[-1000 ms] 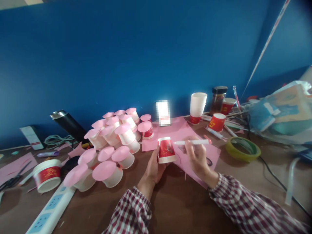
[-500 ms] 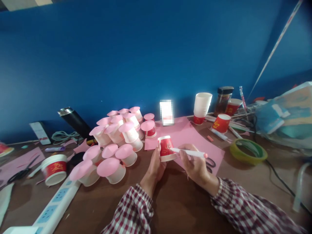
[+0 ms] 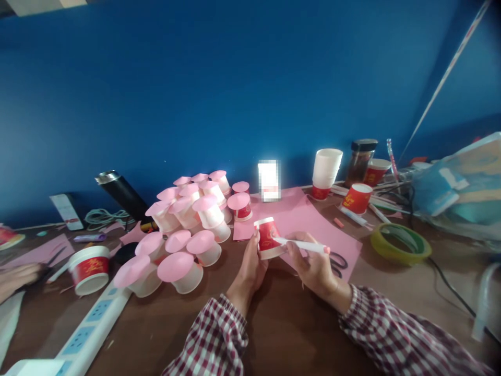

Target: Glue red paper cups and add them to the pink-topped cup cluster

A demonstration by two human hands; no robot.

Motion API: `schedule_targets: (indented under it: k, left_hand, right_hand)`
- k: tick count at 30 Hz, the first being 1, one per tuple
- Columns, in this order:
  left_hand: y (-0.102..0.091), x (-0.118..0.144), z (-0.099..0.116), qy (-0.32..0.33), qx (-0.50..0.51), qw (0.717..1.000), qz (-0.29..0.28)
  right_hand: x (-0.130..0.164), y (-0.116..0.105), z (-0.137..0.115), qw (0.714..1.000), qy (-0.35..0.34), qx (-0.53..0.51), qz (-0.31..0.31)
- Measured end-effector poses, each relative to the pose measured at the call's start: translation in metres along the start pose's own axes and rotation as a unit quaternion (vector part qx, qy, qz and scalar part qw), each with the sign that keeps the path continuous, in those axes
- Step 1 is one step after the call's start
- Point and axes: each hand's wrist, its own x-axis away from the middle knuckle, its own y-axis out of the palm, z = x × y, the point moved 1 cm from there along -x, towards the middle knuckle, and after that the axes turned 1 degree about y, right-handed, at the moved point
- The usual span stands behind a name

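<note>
Left hand [image 3: 250, 266] is holding a red-and-white paper cup [image 3: 266, 237] bottom up and slightly tilted above the counter, while the right hand [image 3: 313, 266] is pinching a white marker [image 3: 307, 245], whose tip is appearing to touch the cup's red side. That side is carrying a gold printed motif, too small and blurred for reading.

From largest down, a blue wall [image 3: 250, 94] is filling the background, and a brown counter [image 3: 282, 334] is stretching beneath everything. At the right edge a clear plastic bag [image 3: 462, 177] is bulging, its coloured contents showing no legible name. Pink cones [image 3: 204, 203] are capping a crowd of upturned cups to the left. A pink sheet [image 3: 293, 209] is lying behind the held cup, with dark scissor handles [image 3: 338, 263] resting on it. A white power strip [image 3: 84, 334] is running along the near left, and a black flask [image 3: 121, 190] is leaning behind it. Yellow-green tape [image 3: 399, 245] is lying to the right.

Two red cups, one at left [image 3: 90, 269] and one at right [image 3: 358, 198], are displaying gold characters, but their strokes are blurring beyond reading. At the far left, another person's hand [image 3: 19, 279] is reaching in.
</note>
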Motion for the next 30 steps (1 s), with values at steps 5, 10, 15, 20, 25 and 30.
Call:
schedule_targets:
  k: [5, 10, 15, 20, 25, 30]
  left_hand:
    - [0.0007, 0.0008, 0.0003, 0.006, -0.008, 1.0, -0.009]
    - [0.0, 0.0011, 0.0007, 0.01, -0.007, 1.0, -0.025]
    - [-0.0018, 0.0002, -0.0004, 0.01, 0.002, 1.0, -0.021]
    - [-0.002, -0.0004, -0.0013, 0.005, 0.004, 1.0, -0.016]
    - [-0.0032, -0.0014, -0.002, 0.01, 0.011, 1.0, -0.019]
    - [-0.0038, -0.0012, -0.0024, 0.014, 0.016, 1.0, -0.02]
  right_hand:
    - [0.0001, -0.0008, -0.0025, 1.0, 0.008, 0.009, -0.015]
    - [-0.0009, -0.0023, -0.0046, 0.999, 0.024, 0.017, -0.023]
    - [-0.002, -0.0018, -0.0012, 0.999, 0.032, -0.005, -0.023]
    - [-0.0001, 0.0006, 0.0025, 0.999, 0.039, 0.015, -0.021]
    - [0.0011, 0.0001, 0.0039, 0.998, 0.034, 0.047, -0.023]
    - [0.0005, -0.0007, 0.0041, 0.998, 0.03, 0.053, -0.024]
